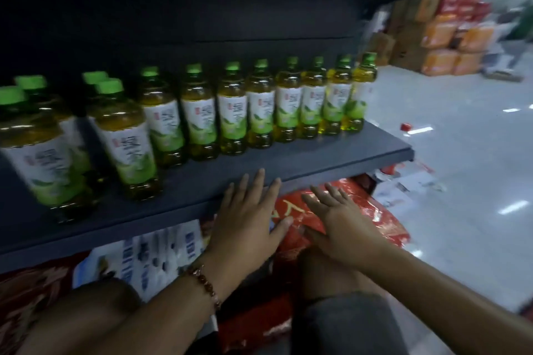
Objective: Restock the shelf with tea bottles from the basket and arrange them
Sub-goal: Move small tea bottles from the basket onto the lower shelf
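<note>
Your left hand (248, 228) lay flat with fingers straight and spread, its fingertips touching the front edge of the dark, matte shelf (288, 164); a beaded bracelet (204, 285) circled that wrist. Your right hand (343, 225) hovered just beside it, fingers straight and splayed too, holding nothing, over a crinkled red packet (375, 210) on the level below. Beyond your fingertips stood the tea bottles (233, 112): clear plastic, ribbed, filled with amber-green liquid, capped in bright green, in a row running from far left to the shelf's right end. Their white-and-green labels carried leaf art and Chinese characters too blurred to read. Right of your hands stretched a glossy pale floor, with orange packs (450, 46) stacked far off.
</note>
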The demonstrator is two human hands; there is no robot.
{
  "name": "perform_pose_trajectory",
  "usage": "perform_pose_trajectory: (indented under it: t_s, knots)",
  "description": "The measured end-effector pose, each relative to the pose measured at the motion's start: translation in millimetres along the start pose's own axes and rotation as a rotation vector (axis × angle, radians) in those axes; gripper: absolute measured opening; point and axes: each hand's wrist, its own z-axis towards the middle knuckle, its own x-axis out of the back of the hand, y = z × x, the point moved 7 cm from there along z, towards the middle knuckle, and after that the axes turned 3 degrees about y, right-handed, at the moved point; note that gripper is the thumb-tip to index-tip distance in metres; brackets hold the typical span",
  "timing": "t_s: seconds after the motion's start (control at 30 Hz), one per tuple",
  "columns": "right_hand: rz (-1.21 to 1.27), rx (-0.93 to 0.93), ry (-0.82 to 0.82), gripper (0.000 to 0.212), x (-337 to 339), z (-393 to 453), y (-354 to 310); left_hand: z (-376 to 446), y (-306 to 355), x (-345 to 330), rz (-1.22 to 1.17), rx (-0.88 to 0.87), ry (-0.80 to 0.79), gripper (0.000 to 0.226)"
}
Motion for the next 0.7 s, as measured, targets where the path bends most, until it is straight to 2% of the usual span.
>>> perform_pose_trajectory:
  t_s: [0.17,0.33,0.53,0.7]
  knots:
    - [0.026,-0.272,-0.007,0.072,-6.1,-73.8,96.5,21.7,99.6,-21.9,-0.076,-0.193,-0.061,0.074]
    - [0.024,-0.523,-0.036,0.072,-14.7,-163.1,177.9,26.0,227.4,-43.3,-0.096,-0.438,-0.107,0.073]
    - [0.085,-0.870,-0.108,0.074,-37.5,-281.6,254.7,9.7,375.2,-81.0,-0.077,-0.694,-0.277,0.074]
    - [0.111,-1.050,-0.191,0.071,-83.3,-367.7,293.3,-29.9,460.1,-116.4,-0.053,-0.859,-0.366,0.075]
